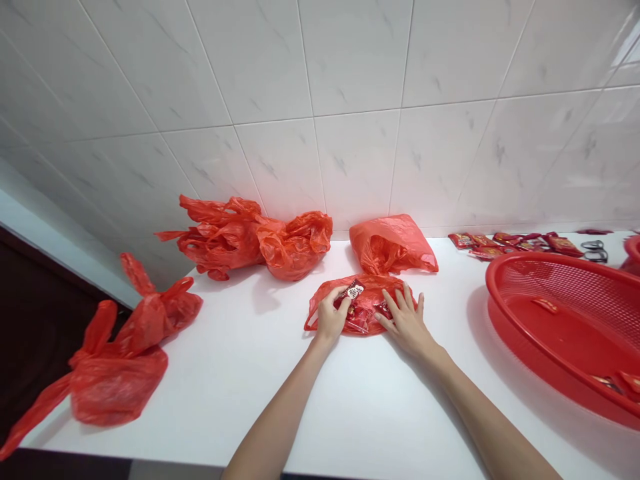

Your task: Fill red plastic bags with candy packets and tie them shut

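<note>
basket (543, 264) cut off, packet print (354, 291) unreadable

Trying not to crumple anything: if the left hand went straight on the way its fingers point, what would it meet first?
Probably the small dark-labelled packet showing on the flattened red plastic bag under the left hand, though depth is hard to judge here.

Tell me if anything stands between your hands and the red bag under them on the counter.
Nothing visible does. The left hand and right hand both rest directly on the red plastic bag, with no object between palm or fingers and the bag. A dark-labelled packet sits beside the left hand's fingers, not under them.
</note>
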Available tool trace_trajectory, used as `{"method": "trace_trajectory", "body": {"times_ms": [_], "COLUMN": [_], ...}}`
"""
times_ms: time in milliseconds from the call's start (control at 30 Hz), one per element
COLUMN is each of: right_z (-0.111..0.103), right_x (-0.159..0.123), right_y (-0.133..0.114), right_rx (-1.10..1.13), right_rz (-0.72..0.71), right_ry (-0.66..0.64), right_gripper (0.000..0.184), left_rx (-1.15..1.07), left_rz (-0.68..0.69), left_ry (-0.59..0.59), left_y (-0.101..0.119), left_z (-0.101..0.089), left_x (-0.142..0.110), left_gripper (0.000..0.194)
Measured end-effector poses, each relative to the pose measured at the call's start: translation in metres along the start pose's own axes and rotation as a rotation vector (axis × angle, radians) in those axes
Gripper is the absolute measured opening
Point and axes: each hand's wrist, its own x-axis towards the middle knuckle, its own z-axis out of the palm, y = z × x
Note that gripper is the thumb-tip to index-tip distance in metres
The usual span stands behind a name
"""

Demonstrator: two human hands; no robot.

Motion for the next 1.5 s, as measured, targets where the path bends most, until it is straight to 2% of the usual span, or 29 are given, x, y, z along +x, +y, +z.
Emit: {"method": "trace_trajectory", "body": {"times_ms": [167,333,500,700,800,900,1000,1100,1267,1367,1500], "right_z": [0.0,-0.002,-0.006,-0.019,-0.023,-0.027,-0.035,-0.041,-0.037,-0.037,-0.041], "right_x": [-0.002,-0.003,-0.002,0.003,0.002,0.0,-0.002,-0.005,-0.01,-0.011,-0.009], "right_y": [0.005,0.01,0.009,0.008,0.01,0.008,-0.001,-0.014,-0.029,-0.032,-0.033], "right_rx": [-0.011,0.032,0.012,0.105,0.057,0.02,0.089,0.224,0.633,0.859,1.071], "right_rz": [-0.004,0.039,0.063,0.059,0.024,-0.018,-0.067,-0.103,-0.14,-0.104,-0.046], "right_ry": [0.024,0.113,0.263,0.568,0.592,0.615,0.664,0.61,0.325,0.232,0.219], "right_gripper": [0.056,0.047,0.057,0.049,0.04,0.023,0.016,0.018,0.046,0.044,0.035], "left_rx": [0.053,0.215,0.3,0.386,0.349,0.23,0.182,0.087,-0.2,-0.281,-0.325], "left_rz": [-0.003,0.005,0.009,0.093,0.088,0.025,0.04,0.034,-0.065,-0.11,-0.131], "left_ry": [0.026,-0.02,-0.026,0.016,0.04,-0.016,-0.042,-0.109,-0.334,-0.362,-0.323], "left_y": [0.003,0.006,0.015,0.031,0.034,0.034,0.033,0.034,0.04,0.043,0.041], "left_z": [-0.005,-0.014,-0.018,-0.022,-0.023,-0.023,-0.02,-0.015,-0.004,-0.001,-0.001], "left_x": [0.001,0.004,0.003,-0.004,-0.005,-0.006,-0.009,-0.014,-0.023,-0.026,-0.027], "left_gripper": [0.024,0.021,0.019,0.018,0.018,0.022,0.022,0.021,0.025,0.027,0.035]}}
